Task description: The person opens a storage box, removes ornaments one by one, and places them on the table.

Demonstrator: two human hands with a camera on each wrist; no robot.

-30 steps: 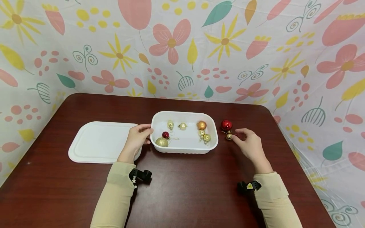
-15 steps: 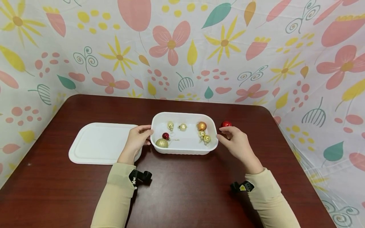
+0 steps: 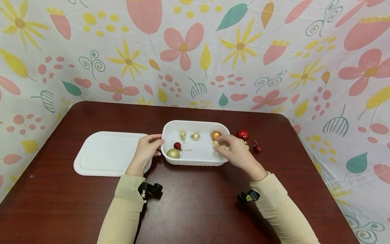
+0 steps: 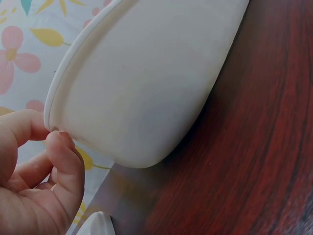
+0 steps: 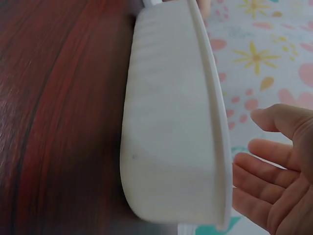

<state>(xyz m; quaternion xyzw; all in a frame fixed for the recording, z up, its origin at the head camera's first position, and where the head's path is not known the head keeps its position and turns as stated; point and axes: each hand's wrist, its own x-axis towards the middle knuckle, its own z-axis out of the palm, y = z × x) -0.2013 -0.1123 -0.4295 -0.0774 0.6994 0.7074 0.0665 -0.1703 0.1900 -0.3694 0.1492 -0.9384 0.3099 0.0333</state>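
A white plastic box (image 3: 198,162) stands on the table with several small Christmas baubles inside. My left hand (image 3: 147,149) pinches the box's left rim between thumb and fingers. Over the right end of the box is my right hand (image 3: 239,152), its fingers spread and thumb apart in the right wrist view, with nothing visible between them. Beneath it are a partly hidden orange bauble (image 3: 216,135) and gold ones. Toward the left inside lie a glittery gold bauble (image 3: 173,154), a dark red bauble (image 3: 177,146) and pale gold baubles (image 3: 195,136).
Right of the box, a shiny red bauble (image 3: 242,135), a dark red bauble (image 3: 257,148) and small gold ones lie on the brown table (image 3: 195,203). A white lid (image 3: 106,152) lies left of the box, partly under my left forearm. A floral cloth (image 3: 195,67) hangs behind.
My right hand has moved left from the baubles on the table to over the box's right end, uncovering a dark red bauble. The left hand has stayed at the rim.
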